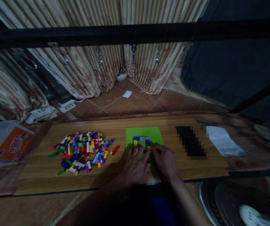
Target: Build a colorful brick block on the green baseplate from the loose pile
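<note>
A green studded baseplate (pixel 144 131) lies on the wooden board, with a row of blue, light blue and grey bricks (pixel 141 138) along the far side of an outline. Yellow and blue bricks run toward me at its left and right sides. My left hand (pixel 137 164) rests over the near left part of the baseplate, fingers stretched out and partly covering the outline. At the near right corner of the outline, my right hand (pixel 166 160) has its thumb and fingertips pinched together. Whatever they pinch is too small and hidden to name.
Loose colourful bricks (pixel 83 150) form a pile on the left of the wooden board (pixel 116 127). A blurred-out black object (pixel 191 142) lies to the right, near a white paper sheet (pixel 225 141). An orange-labelled plastic package (pixel 12 142) sits at far left.
</note>
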{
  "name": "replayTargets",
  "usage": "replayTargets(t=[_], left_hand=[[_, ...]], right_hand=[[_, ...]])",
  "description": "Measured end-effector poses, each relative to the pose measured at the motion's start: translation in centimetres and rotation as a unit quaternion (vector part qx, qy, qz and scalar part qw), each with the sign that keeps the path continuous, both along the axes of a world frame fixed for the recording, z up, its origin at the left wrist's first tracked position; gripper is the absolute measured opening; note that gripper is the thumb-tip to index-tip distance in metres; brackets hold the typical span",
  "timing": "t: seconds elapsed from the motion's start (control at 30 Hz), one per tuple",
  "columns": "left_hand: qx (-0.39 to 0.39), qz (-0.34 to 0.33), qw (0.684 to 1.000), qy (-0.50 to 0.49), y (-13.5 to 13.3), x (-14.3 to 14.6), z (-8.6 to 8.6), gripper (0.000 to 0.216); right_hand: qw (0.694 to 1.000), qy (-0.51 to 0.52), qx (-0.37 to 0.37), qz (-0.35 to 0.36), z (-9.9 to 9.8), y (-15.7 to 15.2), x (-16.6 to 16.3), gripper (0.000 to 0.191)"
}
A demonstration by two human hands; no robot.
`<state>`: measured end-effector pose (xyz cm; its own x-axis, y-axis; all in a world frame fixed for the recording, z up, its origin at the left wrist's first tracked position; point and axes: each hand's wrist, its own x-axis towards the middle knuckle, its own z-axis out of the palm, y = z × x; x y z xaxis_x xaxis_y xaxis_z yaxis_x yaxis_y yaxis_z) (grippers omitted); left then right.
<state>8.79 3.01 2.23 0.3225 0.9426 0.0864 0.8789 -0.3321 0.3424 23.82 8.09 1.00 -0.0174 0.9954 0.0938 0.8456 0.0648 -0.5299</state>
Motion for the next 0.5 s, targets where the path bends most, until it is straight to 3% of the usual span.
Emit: replayTargets(t=[0.5], left_hand=[[-0.034, 0.0, 0.999, 0.018, 0.4, -0.1, 0.7, 0.047]], right_hand=[[0.988, -0.041, -0.145, 0.028, 2.0, 2.0, -0.6, 0.03]])
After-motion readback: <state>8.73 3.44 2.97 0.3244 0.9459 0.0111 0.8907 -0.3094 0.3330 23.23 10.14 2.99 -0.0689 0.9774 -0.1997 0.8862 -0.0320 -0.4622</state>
